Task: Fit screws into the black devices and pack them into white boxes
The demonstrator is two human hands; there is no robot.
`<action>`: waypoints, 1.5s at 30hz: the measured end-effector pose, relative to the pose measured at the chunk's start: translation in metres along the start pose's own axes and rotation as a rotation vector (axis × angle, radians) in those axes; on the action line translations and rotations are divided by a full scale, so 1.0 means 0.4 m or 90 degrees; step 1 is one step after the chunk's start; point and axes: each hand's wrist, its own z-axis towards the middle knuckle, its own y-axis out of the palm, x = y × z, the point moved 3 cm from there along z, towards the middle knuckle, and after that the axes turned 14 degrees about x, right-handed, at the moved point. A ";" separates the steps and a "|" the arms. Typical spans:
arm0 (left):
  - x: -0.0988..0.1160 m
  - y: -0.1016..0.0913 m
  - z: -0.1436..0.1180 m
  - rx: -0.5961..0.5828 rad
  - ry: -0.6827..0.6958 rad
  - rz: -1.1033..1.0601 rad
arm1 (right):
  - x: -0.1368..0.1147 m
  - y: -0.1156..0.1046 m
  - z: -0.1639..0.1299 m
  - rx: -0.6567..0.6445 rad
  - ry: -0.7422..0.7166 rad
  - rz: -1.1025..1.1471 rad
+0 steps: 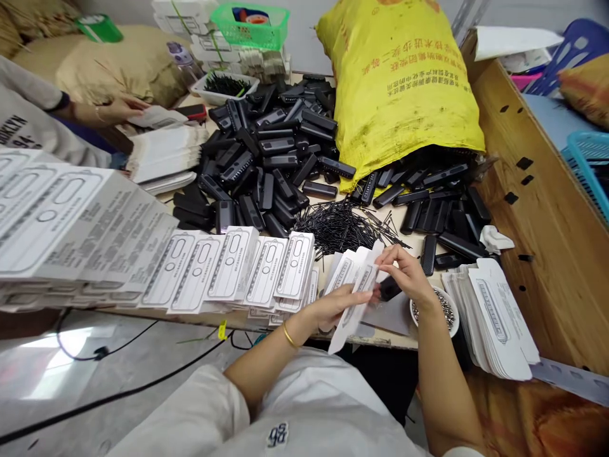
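Observation:
In the head view my left hand is closed around the middle of a narrow white printed carton, which it holds at a slant. My right hand pinches the flap at the carton's upper end. A black piece shows just under my right hand; whether I touch it cannot be made out. Beyond the carton lies a heap of thin black rods. More white cartons sit behind my left hand. A white tub of small metal parts stands beside my right wrist.
Stacked white printed boxes line the front left edge. Black oblong devices are piled mid-table, partly spilling from a yellow sack. Flat cartons lean at right near a wooden side panel. Another person's hand handles cartons at left.

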 end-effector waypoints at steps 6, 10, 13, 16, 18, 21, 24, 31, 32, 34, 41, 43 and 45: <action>-0.035 0.036 0.013 -0.008 -0.110 -0.197 | 0.021 -0.001 -0.034 0.184 0.047 0.247; -0.014 0.023 0.031 0.071 0.009 -0.174 | 0.006 0.049 -0.078 0.266 0.145 0.150; -0.007 0.016 0.036 0.126 0.099 -0.090 | -0.013 0.082 -0.111 0.299 0.173 0.033; -0.014 0.020 0.039 0.129 0.154 -0.004 | -0.012 0.094 -0.130 0.364 0.186 -0.001; -0.023 0.024 0.042 0.128 0.158 0.013 | -0.002 0.101 -0.133 0.369 0.201 0.058; -0.035 0.024 0.047 0.141 0.099 -0.026 | 0.011 0.101 -0.135 0.425 0.216 0.166; -0.039 0.023 0.045 0.136 0.047 -0.013 | 0.016 0.098 -0.129 0.427 0.243 0.257; -0.028 0.012 0.038 0.142 0.137 0.202 | 0.043 0.113 -0.118 0.383 0.445 0.345; -0.031 0.010 0.041 0.146 0.137 0.197 | 0.043 0.117 -0.123 0.393 0.441 0.341; -0.036 0.006 0.049 0.148 0.131 0.166 | 0.035 0.122 -0.140 0.415 0.407 0.334; 0.007 0.003 0.048 0.136 0.241 0.208 | 0.032 0.107 -0.145 0.470 0.387 0.324; 0.027 0.016 0.038 0.083 0.358 0.297 | 0.032 0.088 -0.125 0.516 0.372 0.295; 0.041 0.017 0.031 0.110 0.464 0.348 | 0.020 0.066 -0.104 0.456 0.325 0.210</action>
